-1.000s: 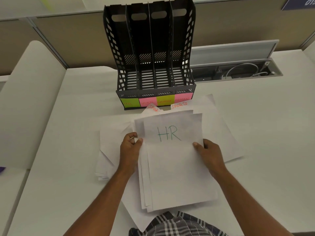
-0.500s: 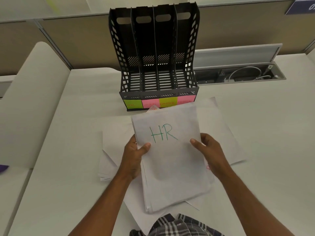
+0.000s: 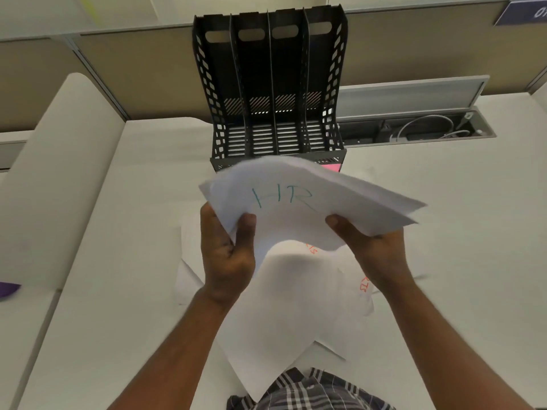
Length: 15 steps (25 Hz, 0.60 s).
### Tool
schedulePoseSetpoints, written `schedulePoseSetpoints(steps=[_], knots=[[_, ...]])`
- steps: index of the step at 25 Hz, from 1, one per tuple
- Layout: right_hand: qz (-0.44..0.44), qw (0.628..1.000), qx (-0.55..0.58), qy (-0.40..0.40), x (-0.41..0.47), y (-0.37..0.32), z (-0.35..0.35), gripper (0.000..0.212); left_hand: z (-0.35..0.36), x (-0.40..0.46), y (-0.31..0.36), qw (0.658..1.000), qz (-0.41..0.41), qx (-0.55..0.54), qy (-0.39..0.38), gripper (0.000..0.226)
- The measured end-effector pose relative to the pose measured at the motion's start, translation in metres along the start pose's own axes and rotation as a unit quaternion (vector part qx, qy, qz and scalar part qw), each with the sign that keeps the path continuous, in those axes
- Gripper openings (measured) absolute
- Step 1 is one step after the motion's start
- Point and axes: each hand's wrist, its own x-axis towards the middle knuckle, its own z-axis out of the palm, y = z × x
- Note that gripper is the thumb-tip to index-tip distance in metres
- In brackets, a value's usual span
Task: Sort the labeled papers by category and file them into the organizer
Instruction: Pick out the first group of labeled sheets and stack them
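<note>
Papers [image 3: 299, 199] marked HR, lifted before the organizer [image 3: 268, 84], pinched by left hand [image 3: 226, 253] and right hand [image 3: 370, 241]; light, floppy (sagging mid-stack), best held at both edges.

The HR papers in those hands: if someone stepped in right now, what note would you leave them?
Left hand: grip shut on the HR stack, thumb on top at its left edge.
Right hand: grip shut on the same stack from the right side.
The stack is lifted off the desk, bowed, just in front of the black organizer.
Done: HR sheets gathered. All four organizer slots look empty.
Left: file the stack in the HR slot; most labels are hidden behind it, so check first. Then sort the loose papers on the desk, some with orange writing.
</note>
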Motion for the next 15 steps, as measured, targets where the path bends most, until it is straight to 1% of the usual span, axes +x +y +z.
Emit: schedulePoseSetpoints(steps=[1, 3, 5, 7, 8, 10, 12, 14, 15], knots=[[0.018, 1.0, 0.001, 0.0, -0.004, 0.01, 0.003, 0.033, 0.001, -0.012, -0.01, 0.998, -0.054, -0.008, 0.006, 0.044], [0.069, 0.997, -0.019, -0.011, -0.014, 0.027, 0.008, 0.041, 0.002, -0.039, -0.029, 0.984, -0.177, -0.002, 0.001, 0.052], [0.097, 0.994, -0.047, -0.018, -0.023, 0.04, 0.012, 0.05, -0.001, -0.06, -0.045, 0.97, -0.239, 0.018, -0.03, 0.051], [0.098, 0.995, -0.032, -0.007, -0.027, 0.044, 0.013, 0.046, -0.004, -0.069, -0.05, 0.964, -0.258, 0.019, -0.06, 0.062], [0.091, 0.996, -0.017, -0.001, -0.028, 0.046, 0.013, 0.042, -0.005, -0.07, -0.05, 0.962, -0.267, 0.005, -0.052, 0.06], [0.079, 0.997, 0.005, -0.007, -0.027, 0.05, 0.015, 0.037, -0.004, -0.069, -0.056, 0.956, -0.289, -0.038, -0.013, 0.05], [0.082, 0.996, 0.015, -0.018, -0.026, 0.049, 0.021, 0.04, -0.001, -0.066, -0.059, 0.947, -0.315, -0.061, 0.011, 0.047], [0.061, 0.997, -0.021, -0.035, -0.024, 0.049, 0.024, 0.04, -0.003, -0.058, -0.064, 0.942, -0.328, -0.064, 0.021, 0.042], [0.027, 0.997, -0.054, -0.038, -0.021, 0.049, 0.025, 0.031, -0.008, -0.05, -0.068, 0.943, -0.329, -0.052, 0.026, 0.037]])
